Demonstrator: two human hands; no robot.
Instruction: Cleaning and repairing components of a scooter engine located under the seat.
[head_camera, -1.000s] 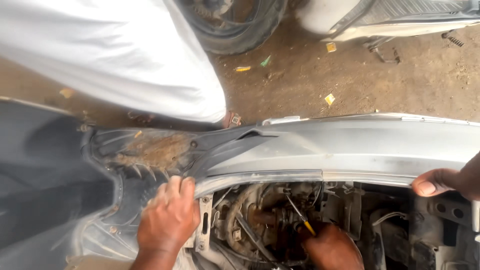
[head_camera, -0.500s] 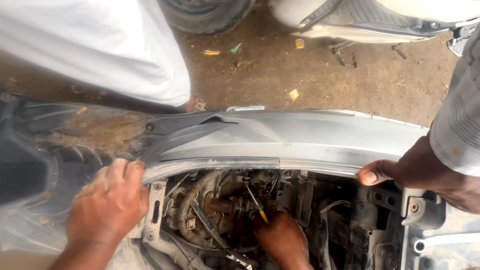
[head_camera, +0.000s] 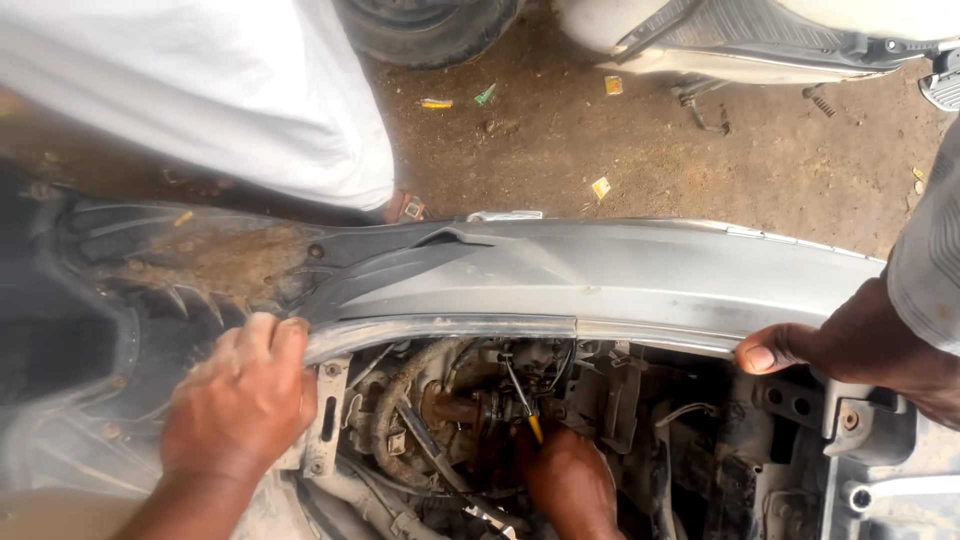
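My left hand lies flat on the dusty dark floor panel of a scooter, fingers curled at the edge of the grey side panel. Lower down, my right hand reaches into the open engine bay and grips a screwdriver with a yellow band. Its shaft points up toward rusty parts and hoses. Another person's hand, in a grey striped sleeve, holds the grey panel's lower edge at the right.
A person in white clothing stands close behind the scooter at top left. Beyond lie brown dirt ground with small scraps, a tyre and another scooter's underside. A metal frame bracket sits at the right.
The view has swung to the right, so the other person's hand and sleeve show more fully. My left hand stays on the panel and my right hand stays in the engine bay.
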